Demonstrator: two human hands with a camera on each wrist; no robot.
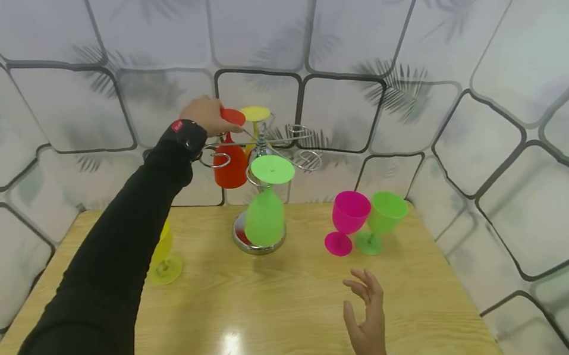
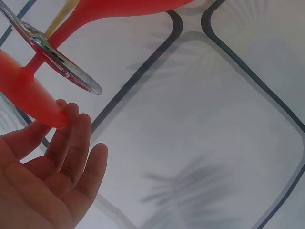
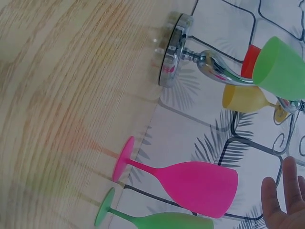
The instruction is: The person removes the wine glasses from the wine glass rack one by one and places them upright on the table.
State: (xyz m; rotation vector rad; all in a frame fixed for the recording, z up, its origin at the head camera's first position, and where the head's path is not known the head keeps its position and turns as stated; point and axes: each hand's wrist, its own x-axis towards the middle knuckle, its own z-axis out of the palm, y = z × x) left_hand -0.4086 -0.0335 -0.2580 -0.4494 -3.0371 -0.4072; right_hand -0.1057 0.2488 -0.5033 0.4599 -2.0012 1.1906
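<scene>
My left hand point(image 1: 208, 115) pinches the foot of a red goblet point(image 1: 231, 166), which hangs upside down at the left of a chrome glass rack point(image 1: 261, 138). In the left wrist view, the fingertips meet the edge of the red foot, and its stem passes by a metal loop of the rack; the thumb is hidden there. A light green goblet point(image 1: 265, 219) hangs inverted at the rack's front, and a yellow goblet point(image 1: 256, 113) hangs behind. Low over the table's right half, my right hand point(image 1: 368, 322) holds nothing, its fingers loosely bent.
Upright on the wooden table point(image 1: 292, 320) at the right stand a pink goblet point(image 1: 351, 212) and a green goblet point(image 1: 387, 212), close together. A yellow goblet point(image 1: 166, 268) stands at the left, partly behind my left sleeve. Patterned wall covering point(image 1: 173, 108) rises just behind the rack.
</scene>
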